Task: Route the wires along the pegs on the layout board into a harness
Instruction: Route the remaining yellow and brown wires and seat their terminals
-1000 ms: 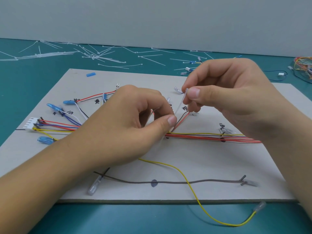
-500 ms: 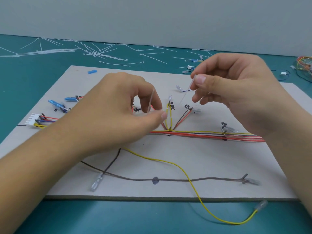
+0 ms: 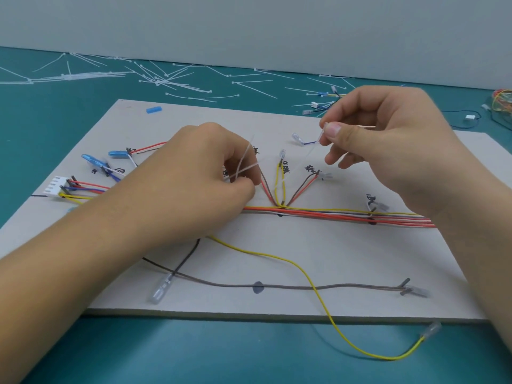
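Observation:
A grey layout board [image 3: 332, 259] carries a bundle of red, yellow and white wires [image 3: 332, 214] running left to right along small dark pegs. Branches fan up from a peg [image 3: 282, 202] at mid-board. My left hand [image 3: 199, 184] pinches a thin white cable tie [image 3: 245, 164] over the wires left of that fan. My right hand [image 3: 388, 145] is raised above the board and pinches the tie's other end [image 3: 322, 134] between thumb and forefinger. A loose yellow wire [image 3: 318, 286] trails off the front edge. A brown wire [image 3: 304, 286] lies across the lower board.
Several white cable ties [image 3: 166, 81] are scattered on the teal table behind the board. A white connector [image 3: 54, 187] and blue terminals [image 3: 94, 162] sit at the board's left. More wires [image 3: 502, 102] lie at the far right. A blue sleeve [image 3: 153, 109] rests near the board's back edge.
My right hand has lifted up and to the right, drawing the cable tie out. My left hand has shifted left and lower onto the wires, uncovering the fan of branches.

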